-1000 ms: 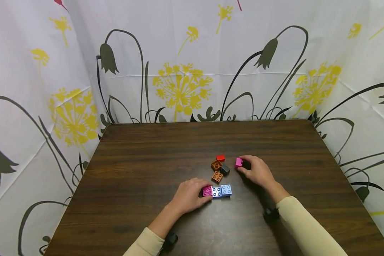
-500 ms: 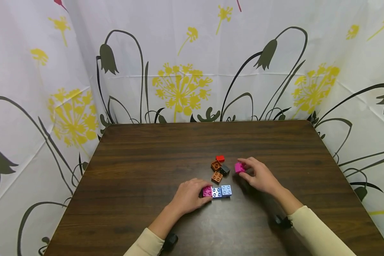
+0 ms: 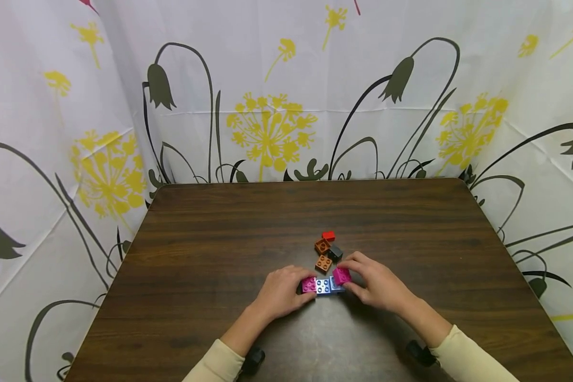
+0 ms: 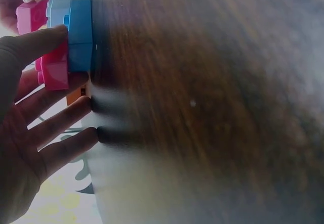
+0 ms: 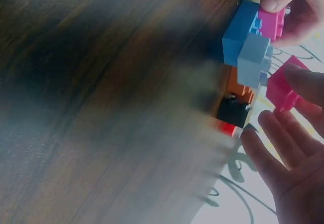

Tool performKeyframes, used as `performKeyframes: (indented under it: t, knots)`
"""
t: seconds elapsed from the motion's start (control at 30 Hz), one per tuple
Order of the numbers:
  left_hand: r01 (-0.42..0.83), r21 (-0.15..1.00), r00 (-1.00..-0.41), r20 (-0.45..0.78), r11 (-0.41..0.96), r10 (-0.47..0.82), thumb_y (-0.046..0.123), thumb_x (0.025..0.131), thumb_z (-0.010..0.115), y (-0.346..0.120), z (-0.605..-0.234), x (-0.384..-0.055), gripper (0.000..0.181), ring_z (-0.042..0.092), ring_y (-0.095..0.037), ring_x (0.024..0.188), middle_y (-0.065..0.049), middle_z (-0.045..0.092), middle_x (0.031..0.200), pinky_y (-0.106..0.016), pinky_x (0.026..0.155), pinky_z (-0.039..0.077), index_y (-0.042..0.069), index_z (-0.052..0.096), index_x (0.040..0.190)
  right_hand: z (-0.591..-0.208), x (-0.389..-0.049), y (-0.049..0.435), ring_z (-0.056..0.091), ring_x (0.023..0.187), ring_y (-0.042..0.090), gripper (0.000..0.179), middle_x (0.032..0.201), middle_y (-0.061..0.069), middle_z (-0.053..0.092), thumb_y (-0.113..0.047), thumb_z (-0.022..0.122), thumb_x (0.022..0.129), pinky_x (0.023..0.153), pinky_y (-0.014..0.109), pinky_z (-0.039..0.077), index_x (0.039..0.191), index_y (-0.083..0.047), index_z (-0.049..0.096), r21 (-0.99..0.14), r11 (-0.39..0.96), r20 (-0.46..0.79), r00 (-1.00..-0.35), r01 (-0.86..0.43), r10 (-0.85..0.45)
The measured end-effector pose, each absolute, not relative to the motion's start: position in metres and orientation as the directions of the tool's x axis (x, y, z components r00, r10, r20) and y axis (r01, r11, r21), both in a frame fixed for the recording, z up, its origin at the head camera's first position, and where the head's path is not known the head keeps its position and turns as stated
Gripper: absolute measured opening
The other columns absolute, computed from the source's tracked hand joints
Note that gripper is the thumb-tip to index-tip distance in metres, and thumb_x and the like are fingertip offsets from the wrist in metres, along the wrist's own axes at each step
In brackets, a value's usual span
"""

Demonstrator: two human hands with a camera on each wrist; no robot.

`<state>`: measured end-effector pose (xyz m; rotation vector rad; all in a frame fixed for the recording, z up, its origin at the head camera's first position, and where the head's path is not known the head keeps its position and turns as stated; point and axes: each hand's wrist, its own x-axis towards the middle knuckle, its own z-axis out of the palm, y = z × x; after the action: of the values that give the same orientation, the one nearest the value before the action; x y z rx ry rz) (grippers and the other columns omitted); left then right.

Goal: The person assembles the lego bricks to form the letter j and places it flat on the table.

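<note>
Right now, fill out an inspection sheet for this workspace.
Surface: dark wood-grain table.
Job's things: left pink brick and light-blue brick on blue base; right pink brick over light-blue brick, contact unclear.
Clutter: red brick, black brick, near brown brick, far brown brick.
Grips: left grip pinches left pink brick; right grip pinches right pink brick.
Cables: nothing seen.
Surroundings: flower-print curtain beyond table.

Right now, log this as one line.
left hand: pinches pink brick; right hand: holds other pink brick over light-blue brick; nearby: black brick, red brick
</note>
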<state>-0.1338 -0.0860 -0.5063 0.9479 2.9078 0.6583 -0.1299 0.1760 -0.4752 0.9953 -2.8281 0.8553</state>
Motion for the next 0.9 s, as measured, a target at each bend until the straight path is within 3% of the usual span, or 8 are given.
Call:
performKeyframes:
  t: [0.2, 0.53, 0.9]
  knots:
    - [0.57, 0.393, -0.81, 0.126, 0.721, 0.572, 0.043, 0.085, 0.075, -0.086, -0.506, -0.134, 0.041, 0.063, -0.015, 0.105, 0.004, 0.069, 0.116, -0.04, 0.084, 0.052, 0.02, 0.07, 0.119, -0.475, -0.128, 0.17, 0.061, 0.089, 0.008, 0.036, 0.108, -0.005, 0.065, -0.017, 0.078, 0.085, 0.078, 0.034, 0.054, 0.119, -0.011, 0.067, -0.472, 0.63, 0.213, -0.774, -0.616, -0.597]
    - [0.57, 0.394, -0.812, 0.138, 0.721, 0.567, 0.043, 0.085, 0.075, -0.086, -0.507, -0.134, 0.041, 0.063, -0.014, 0.102, 0.005, 0.069, 0.115, -0.039, 0.082, 0.052, 0.022, 0.07, 0.12, -0.475, -0.127, 0.163, 0.06, 0.083, 0.009, 0.037, 0.108, -0.007, 0.061, -0.02, 0.078, 0.085, 0.072, 0.029, 0.053, 0.121, -0.013, 0.069, -0.442, 0.672, 0.163, -0.79, -0.594, -0.591]
    - [0.577, 0.381, -0.808, 0.136, 0.723, 0.573, 0.044, 0.085, 0.075, -0.086, -0.507, -0.136, 0.042, 0.063, -0.015, 0.104, 0.005, 0.069, 0.116, -0.039, 0.083, 0.052, 0.022, 0.07, 0.12, -0.481, -0.126, 0.162, 0.062, 0.085, 0.009, 0.037, 0.108, -0.007, 0.063, -0.023, 0.078, 0.085, 0.075, 0.032, 0.054, 0.12, -0.016, 0.07, -0.425, 0.686, 0.156, -0.794, -0.59, -0.587]
